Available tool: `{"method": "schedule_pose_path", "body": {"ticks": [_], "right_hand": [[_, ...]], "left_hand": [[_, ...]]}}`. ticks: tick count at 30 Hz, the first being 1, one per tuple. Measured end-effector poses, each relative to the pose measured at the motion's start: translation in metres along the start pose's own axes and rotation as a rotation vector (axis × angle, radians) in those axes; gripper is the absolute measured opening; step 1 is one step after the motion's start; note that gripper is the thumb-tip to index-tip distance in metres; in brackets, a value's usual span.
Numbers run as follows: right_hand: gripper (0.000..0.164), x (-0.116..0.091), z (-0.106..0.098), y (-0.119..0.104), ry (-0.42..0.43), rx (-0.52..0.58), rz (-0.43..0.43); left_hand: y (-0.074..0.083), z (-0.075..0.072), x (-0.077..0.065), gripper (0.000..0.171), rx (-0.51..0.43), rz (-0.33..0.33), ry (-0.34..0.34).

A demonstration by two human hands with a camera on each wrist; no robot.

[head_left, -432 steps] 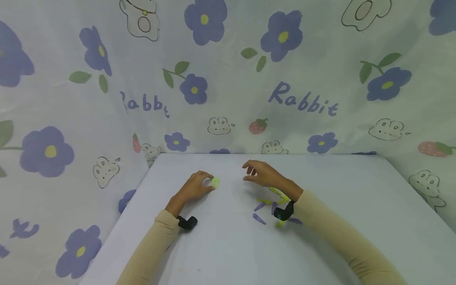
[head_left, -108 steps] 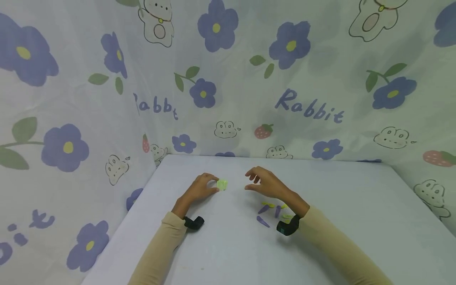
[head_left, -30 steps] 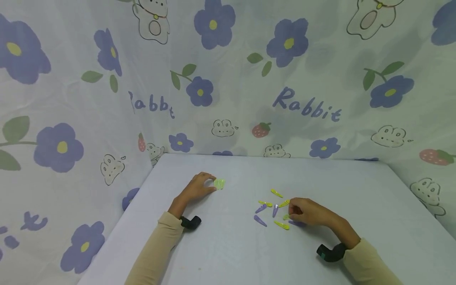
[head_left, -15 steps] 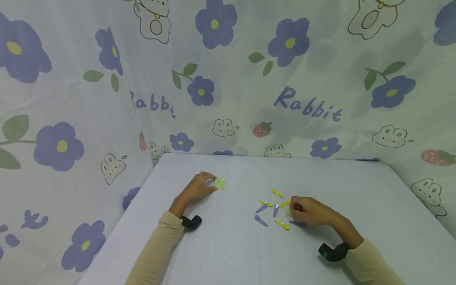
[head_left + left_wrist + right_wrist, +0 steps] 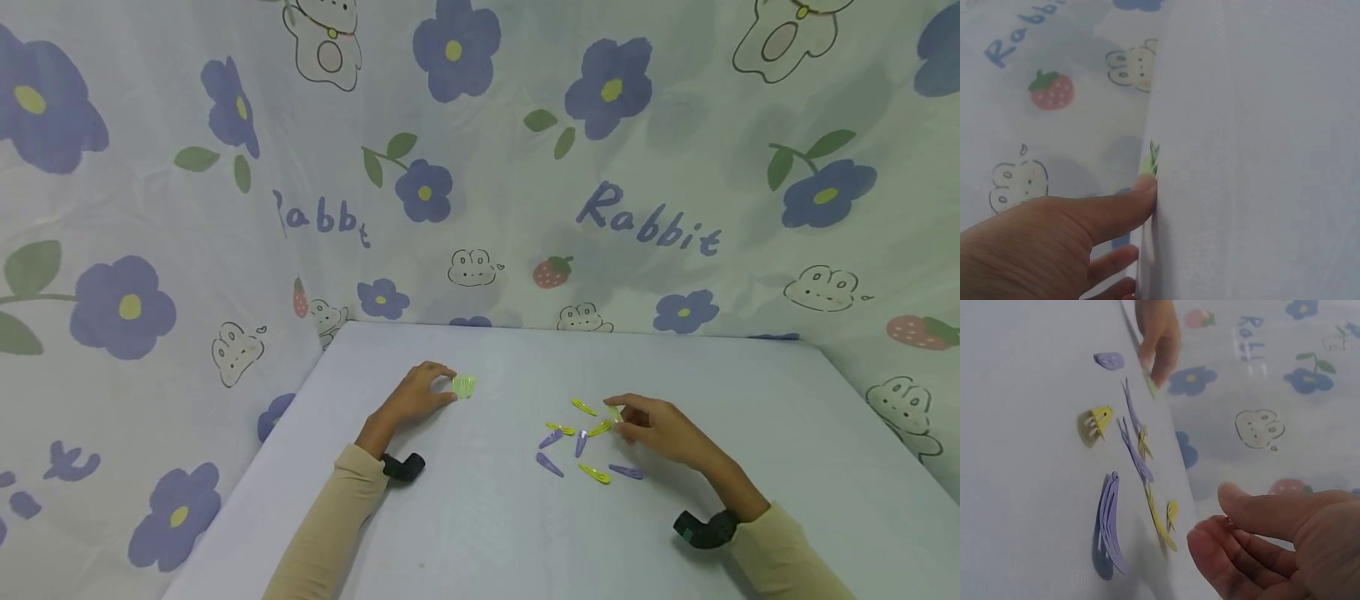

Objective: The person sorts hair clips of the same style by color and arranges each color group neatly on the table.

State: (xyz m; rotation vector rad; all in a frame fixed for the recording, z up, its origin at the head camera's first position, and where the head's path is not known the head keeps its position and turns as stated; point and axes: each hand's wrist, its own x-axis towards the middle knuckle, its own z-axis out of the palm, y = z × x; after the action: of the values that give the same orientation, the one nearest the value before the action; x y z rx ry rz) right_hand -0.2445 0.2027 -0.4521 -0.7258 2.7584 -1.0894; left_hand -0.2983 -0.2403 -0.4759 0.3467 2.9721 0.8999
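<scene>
At the left of the head view, my left hand (image 5: 415, 395) pinches the near side of a neat row of pale green snap hair clips (image 5: 464, 387). The left wrist view shows the thumb against a pale green clip (image 5: 1149, 164). To the right, my right hand (image 5: 662, 428) holds one pale green hair clip (image 5: 615, 413) between thumb and index finger, just above the table; the right wrist view does not show this clip. Beside that hand lie loose yellow clips (image 5: 594, 473) and purple clips (image 5: 549, 464). One purple clip (image 5: 626, 472) is just below it.
A white table (image 5: 480, 508) carries everything. Behind it and at the sides hangs a cloth (image 5: 487, 208) printed with flowers, rabbits and strawberries. A black wrist camera (image 5: 403, 468) sits on the left wrist, another (image 5: 705, 529) on the right.
My right hand went from between the row and the pile to the loose clips, then rose slightly with a pale green clip. The left hand stays at the row.
</scene>
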Motion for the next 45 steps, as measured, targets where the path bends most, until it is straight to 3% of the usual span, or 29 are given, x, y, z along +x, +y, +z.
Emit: {"method": "schedule_pose_path", "body": {"ticks": [6, 16, 33, 45], "right_hand": [[0.056, 0.000, 0.001, -0.001, -0.006, -0.005, -0.025], [0.058, 0.000, 0.000, -0.005, -0.070, 0.006, -0.094], [0.052, 0.011, 0.003, -0.011, 0.068, 0.000, -0.183], [0.050, 0.034, 0.002, -0.025, 0.049, -0.049, -0.236]], "left_hand": [[-0.002, 0.001, 0.000, 0.044, 0.004, -0.001, 0.005], [0.000, -0.001, 0.001, 0.044, 0.000, 0.002, -0.002], [0.002, -0.003, 0.002, 0.044, 0.026, -0.001, -0.006], [0.001, -0.002, 0.001, 0.043, 0.024, 0.014, -0.005]]}}
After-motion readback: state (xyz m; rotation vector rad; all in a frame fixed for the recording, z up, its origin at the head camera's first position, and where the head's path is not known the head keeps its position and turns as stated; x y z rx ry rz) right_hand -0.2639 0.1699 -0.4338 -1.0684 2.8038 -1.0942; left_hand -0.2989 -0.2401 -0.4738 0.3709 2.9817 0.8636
